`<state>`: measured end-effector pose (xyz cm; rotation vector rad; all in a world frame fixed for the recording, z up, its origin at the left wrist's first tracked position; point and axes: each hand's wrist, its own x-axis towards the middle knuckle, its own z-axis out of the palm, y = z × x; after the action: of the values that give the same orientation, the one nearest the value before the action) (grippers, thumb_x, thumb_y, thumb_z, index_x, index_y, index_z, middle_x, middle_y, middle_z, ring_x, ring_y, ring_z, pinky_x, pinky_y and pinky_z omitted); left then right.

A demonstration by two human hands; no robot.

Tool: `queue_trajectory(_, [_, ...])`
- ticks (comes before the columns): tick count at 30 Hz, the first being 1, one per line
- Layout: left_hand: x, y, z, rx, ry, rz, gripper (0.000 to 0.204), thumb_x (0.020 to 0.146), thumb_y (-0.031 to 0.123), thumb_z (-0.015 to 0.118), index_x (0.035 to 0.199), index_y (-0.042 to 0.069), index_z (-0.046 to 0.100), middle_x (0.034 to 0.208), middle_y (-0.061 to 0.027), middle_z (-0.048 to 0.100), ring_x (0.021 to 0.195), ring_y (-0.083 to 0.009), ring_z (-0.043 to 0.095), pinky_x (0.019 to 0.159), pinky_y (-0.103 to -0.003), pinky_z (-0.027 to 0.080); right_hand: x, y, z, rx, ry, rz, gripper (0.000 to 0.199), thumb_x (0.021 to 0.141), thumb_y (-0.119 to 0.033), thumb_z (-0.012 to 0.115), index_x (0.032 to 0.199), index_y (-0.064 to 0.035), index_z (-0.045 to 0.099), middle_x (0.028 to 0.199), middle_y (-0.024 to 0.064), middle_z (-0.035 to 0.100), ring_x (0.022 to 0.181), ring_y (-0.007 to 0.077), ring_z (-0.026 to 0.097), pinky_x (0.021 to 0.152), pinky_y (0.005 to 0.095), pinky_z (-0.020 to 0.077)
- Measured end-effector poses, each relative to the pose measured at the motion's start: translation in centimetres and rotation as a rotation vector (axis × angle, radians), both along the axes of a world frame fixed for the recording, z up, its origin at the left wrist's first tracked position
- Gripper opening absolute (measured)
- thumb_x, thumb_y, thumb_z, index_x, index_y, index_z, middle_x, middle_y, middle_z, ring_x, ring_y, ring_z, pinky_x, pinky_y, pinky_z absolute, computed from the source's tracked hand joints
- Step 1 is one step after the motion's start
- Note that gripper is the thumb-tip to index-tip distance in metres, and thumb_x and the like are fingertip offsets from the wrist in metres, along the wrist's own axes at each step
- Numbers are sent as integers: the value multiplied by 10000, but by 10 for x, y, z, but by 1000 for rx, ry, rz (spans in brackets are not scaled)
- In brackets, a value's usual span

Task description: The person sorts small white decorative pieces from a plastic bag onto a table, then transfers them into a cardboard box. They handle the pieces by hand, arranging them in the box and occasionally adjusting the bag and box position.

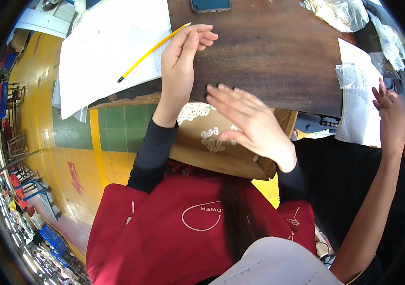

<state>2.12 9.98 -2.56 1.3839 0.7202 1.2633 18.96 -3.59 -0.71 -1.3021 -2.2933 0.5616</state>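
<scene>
My left hand (pixel 179 64) is above the dark wooden table (pixel 269 52), its fingers loosely stretched and nothing visible in them. Beside it a yellow pencil (pixel 148 56) lies across white paper sheets (pixel 112 52), its tip close to my fingers. My right hand (pixel 254 124) is held flat at the table's near edge, fingers outstretched and slightly smeared by motion. Beneath it an open brown drawer or box (pixel 197 159) holds several small white pieces with dark marks or holes (pixel 212 141). A larger heap of these white pieces (pixel 193 111) sits at its far left, partly hidden by my left wrist.
A phone (pixel 210 4) lies at the table's far edge. Clear plastic bags (pixel 349 14) are at the far right. Another person's forearm (pixel 371 209) and hands are close on my right, next to a hanging paper sheet (pixel 361 114). Yellow and green floor (pixel 112 128) shows at left.
</scene>
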Motion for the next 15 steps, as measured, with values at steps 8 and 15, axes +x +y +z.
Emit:
queue_trajectory(8, [-1,-3,4,26,125,-61,225,1058,121,536,1147,4,706,1051,-80,743,994,-138,668,914,-267,507,45,5,6,315,38,-533,374,975,-244,669,1282,-31,690,1380,160,645,1354,332,555,1150,470,406])
queue_trajectory(15, [0,-10,7,43,304,-104,188,1043,70,558,1126,-15,704,1020,-90,749,975,-138,686,880,-264,519,46,10,-23,384,-159,-772,330,921,-205,710,1228,-86,733,1334,134,679,1262,286,640,1093,393,485])
